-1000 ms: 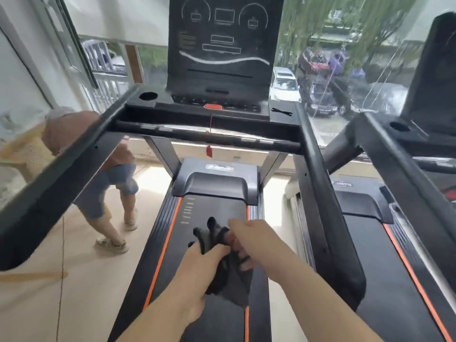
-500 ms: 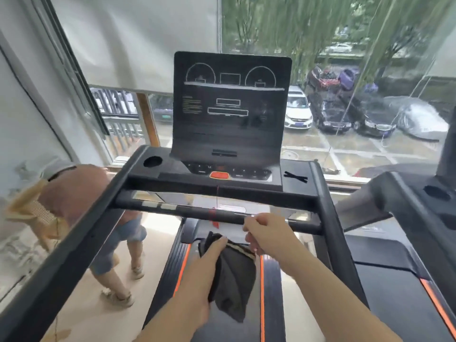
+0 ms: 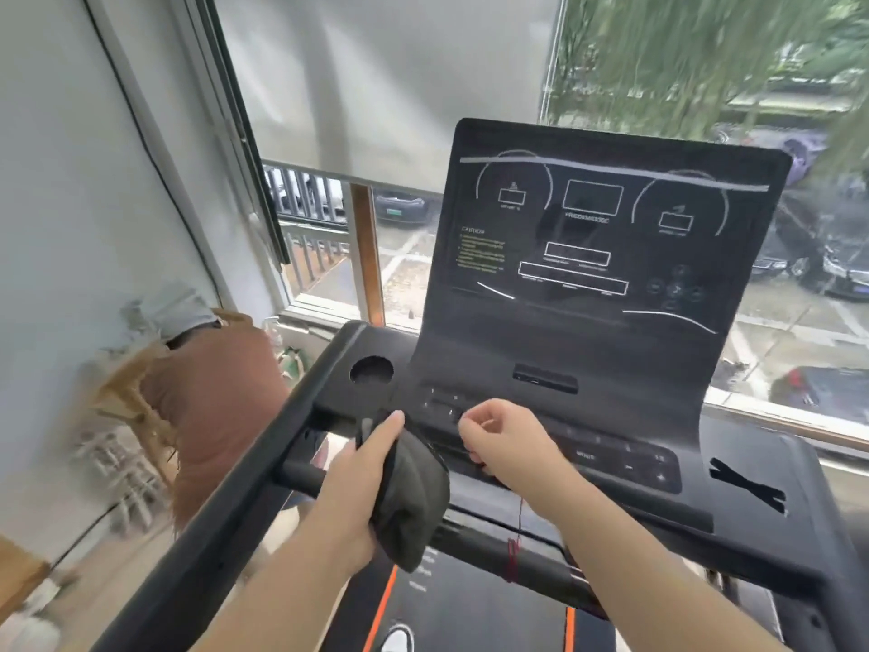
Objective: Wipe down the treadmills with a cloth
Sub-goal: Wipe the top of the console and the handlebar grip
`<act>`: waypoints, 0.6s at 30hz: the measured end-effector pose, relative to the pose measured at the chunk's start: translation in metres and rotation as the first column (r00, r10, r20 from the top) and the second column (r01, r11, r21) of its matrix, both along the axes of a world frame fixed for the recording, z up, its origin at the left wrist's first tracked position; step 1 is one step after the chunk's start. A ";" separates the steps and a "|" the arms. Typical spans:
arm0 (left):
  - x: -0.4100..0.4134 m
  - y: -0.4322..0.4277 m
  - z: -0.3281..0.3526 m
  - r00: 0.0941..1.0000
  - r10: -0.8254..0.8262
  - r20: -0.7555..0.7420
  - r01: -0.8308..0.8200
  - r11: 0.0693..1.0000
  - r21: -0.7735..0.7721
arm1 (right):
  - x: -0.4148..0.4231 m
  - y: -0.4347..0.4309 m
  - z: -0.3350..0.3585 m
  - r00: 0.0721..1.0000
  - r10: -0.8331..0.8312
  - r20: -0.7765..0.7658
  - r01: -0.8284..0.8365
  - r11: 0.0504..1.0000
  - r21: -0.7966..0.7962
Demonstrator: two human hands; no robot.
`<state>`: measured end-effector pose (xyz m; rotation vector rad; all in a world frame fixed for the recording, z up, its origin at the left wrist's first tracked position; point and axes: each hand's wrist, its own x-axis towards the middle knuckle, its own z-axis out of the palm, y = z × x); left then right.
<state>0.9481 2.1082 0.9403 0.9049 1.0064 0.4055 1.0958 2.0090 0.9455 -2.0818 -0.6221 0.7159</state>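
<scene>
Our dark grey cloth (image 3: pixel 414 505), bunched, hanging limp from our left grip (image 3: pixel 357 472), black treadmill (image 3: pixel 733 491) just beyond the grip, its console screen (image 3: pixel 602 237) upright, unlit

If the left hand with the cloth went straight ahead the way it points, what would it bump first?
Most likely the console's black ledge, just beyond the left hand and cloth, between the cup hole and the buttons. Depth is hard to judge.
</scene>
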 end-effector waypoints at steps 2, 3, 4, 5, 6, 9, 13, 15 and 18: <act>0.015 0.045 -0.010 0.998 -0.027 -0.062 0.027 1.000 -0.006 | 0.019 0.036 -0.014 0.991 0.067 0.114 -0.056 0.994 -0.093; 0.023 0.069 -0.015 0.995 -0.045 -0.094 0.043 0.999 -0.021 | 0.028 0.054 -0.020 0.982 0.106 0.159 -0.085 0.988 -0.132; 0.029 0.090 -0.018 0.991 -0.053 -0.123 0.050 0.998 -0.026 | 0.036 0.071 -0.025 0.971 0.146 0.190 -0.116 0.981 -0.158; 0.033 0.111 -0.018 0.985 -0.054 -0.164 0.054 0.999 -0.009 | 0.041 0.086 -0.029 0.958 0.188 0.217 -0.151 0.973 -0.176; 0.038 0.133 -0.017 0.978 -0.043 -0.205 0.051 0.998 0.036 | 0.046 0.100 -0.034 0.940 0.235 0.248 -0.188 0.962 -0.199; 0.050 0.195 -0.008 0.949 0.014 -0.315 0.071 0.963 0.258 | 0.061 0.143 -0.043 0.831 0.413 0.372 -0.303 0.898 -0.319; 0.061 0.238 -0.015 0.928 -0.033 -0.372 0.186 0.904 0.385 | 0.078 0.182 -0.058 0.634 0.637 0.439 -0.407 0.757 -0.511; 0.068 0.241 -0.030 0.912 -0.059 -0.406 0.233 0.890 0.392 | 0.085 0.191 -0.071 0.560 0.700 0.442 -0.399 0.696 -0.597; 0.071 0.239 -0.047 0.894 -0.052 -0.444 0.240 0.894 0.378 | 0.095 0.189 -0.082 0.623 0.679 0.388 -0.393 0.701 -0.595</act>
